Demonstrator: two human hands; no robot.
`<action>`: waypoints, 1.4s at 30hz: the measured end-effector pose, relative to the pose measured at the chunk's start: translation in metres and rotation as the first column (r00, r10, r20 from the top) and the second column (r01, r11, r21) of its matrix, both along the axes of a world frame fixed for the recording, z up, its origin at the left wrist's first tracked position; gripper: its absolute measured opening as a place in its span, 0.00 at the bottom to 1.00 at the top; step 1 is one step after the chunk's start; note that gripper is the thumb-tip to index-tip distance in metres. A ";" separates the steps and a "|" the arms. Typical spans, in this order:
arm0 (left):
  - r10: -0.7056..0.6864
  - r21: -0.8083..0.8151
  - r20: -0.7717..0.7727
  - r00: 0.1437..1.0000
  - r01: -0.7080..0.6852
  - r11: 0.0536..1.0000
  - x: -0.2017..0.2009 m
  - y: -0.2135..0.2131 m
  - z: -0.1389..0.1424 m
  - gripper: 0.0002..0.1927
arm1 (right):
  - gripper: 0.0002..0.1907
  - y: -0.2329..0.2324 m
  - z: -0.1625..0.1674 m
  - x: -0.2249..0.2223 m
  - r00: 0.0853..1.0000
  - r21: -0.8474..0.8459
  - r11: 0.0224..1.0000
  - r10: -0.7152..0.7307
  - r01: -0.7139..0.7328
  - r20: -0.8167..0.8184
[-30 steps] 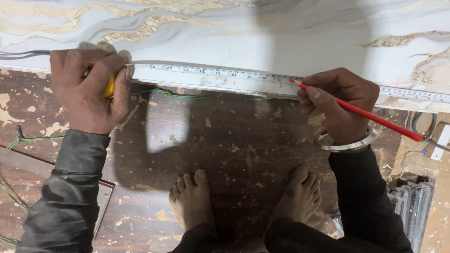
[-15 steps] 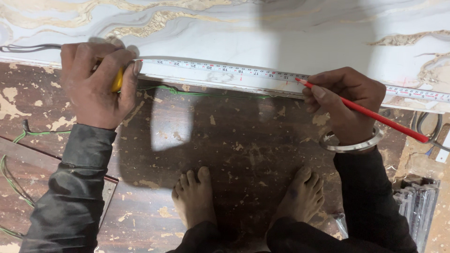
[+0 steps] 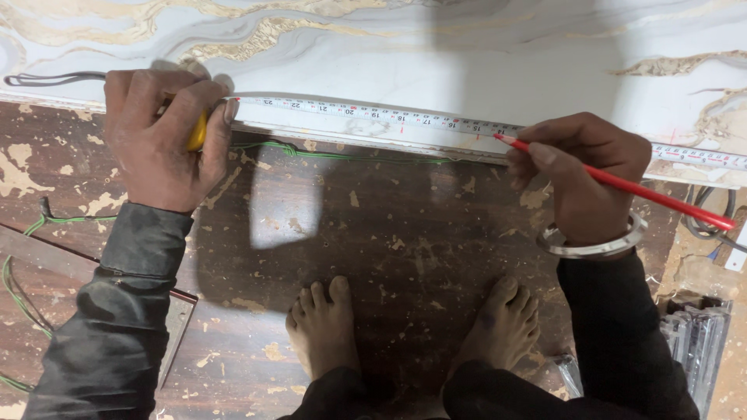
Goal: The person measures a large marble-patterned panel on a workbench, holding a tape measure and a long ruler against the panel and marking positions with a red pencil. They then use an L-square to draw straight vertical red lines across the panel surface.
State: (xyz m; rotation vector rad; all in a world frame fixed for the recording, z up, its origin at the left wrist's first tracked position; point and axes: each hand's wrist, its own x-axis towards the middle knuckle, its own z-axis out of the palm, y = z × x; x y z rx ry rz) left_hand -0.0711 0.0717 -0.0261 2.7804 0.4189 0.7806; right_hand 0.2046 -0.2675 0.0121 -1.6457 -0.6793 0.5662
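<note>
The left hand is clamped on a yellow tape case at ten o'clock. From it the tape runs along the near edge of the marble slab toward three o'clock. The right hand pinches a red pencil, its tip on the tape or perhaps just off it. A green wire lies below the slab edge. Bare feet stand at six o'clock.

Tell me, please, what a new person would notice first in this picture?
First comes the red pencil in the right hand, its tip on the measuring tape that lies along the near edge of the white marble slab. At the left, the left hand grips the yellow tape case. Below, two bare feet stand on the worn brown floor.
</note>
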 end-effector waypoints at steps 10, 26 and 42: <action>0.007 -0.009 -0.012 1.000 -0.007 1.000 0.001 0.002 -0.002 0.04 | 0.06 0.007 -0.001 -0.003 1.000 0.018 1.000 0.012 -0.012 0.001; 0.023 -0.003 -0.022 0.999 -0.023 1.000 0.000 0.005 -0.008 0.05 | 0.04 0.022 -0.009 -0.008 0.983 -0.029 0.991 0.134 -0.131 0.123; 0.029 -0.038 -0.024 0.999 -0.029 0.999 -0.001 0.003 -0.007 0.05 | 0.04 0.022 -0.013 -0.005 0.981 -0.060 0.988 0.147 -0.141 0.122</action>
